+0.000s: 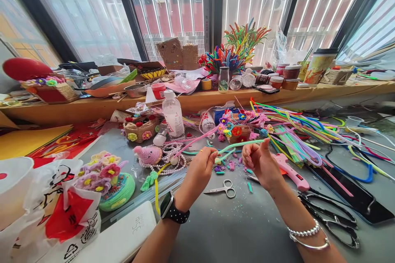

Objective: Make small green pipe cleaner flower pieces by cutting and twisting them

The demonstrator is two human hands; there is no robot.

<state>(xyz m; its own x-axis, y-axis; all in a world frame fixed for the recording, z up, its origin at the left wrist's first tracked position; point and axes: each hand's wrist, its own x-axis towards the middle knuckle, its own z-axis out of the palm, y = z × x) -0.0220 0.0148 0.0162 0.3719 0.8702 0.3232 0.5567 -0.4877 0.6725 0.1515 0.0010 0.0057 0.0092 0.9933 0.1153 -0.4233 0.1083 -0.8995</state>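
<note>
My left hand [202, 169], with a watch on the wrist, is closed in a pinch on a light green pipe cleaner [237, 146]. The pipe cleaner bends back on itself and runs right to the thumb of my right hand [262, 162]. That hand has its fingers curled, and the stem's end lies at its thumb tip. Small scissors [222, 189] lie on the table below and between the hands. Bits of cut green, pink and purple pipe cleaner are scattered behind them. A pink glue gun [291, 172] rests just right of my right hand.
Large black-handled scissors [335, 218] and a dark tablet [354, 193] lie at the right, under loose pipe cleaners. A clear bottle [173, 115] stands behind my left hand. A fuzzy flower piece [106, 181] and plastic bag [58, 205] are at the left.
</note>
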